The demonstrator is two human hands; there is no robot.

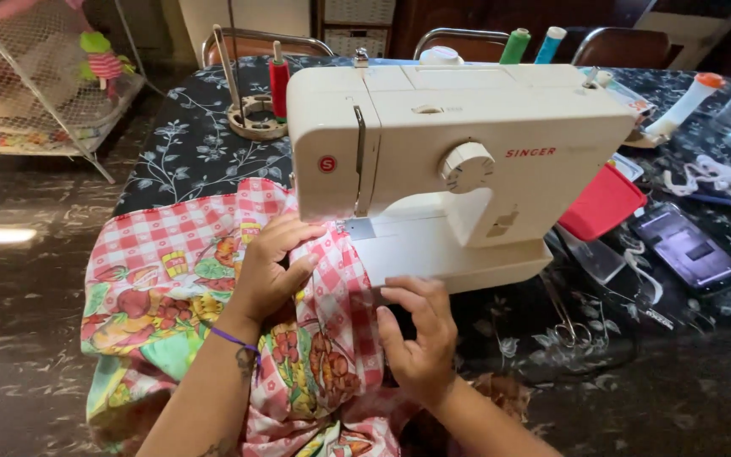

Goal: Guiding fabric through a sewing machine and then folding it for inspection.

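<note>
Sewing machine (458, 161) blocks ahead — bare table (636, 398) lies open right.

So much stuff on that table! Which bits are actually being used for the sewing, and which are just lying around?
In use:
- sewing machine
- checked fabric, pressed flat by the left hand and right hand

Lying about:
- red thread spool
- green thread spool
- phone
- scissors
- red box

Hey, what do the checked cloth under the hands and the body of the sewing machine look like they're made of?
The checked cloth looks like thin woven cotton or a cotton blend, matte, with a printed red-and-white check and fruit pattern; it folds and bunches softly under the left hand and right hand. The sewing machine body looks like moulded plastic, cream with a smooth, faint sheen; metal underneath can't be ruled out.
</note>
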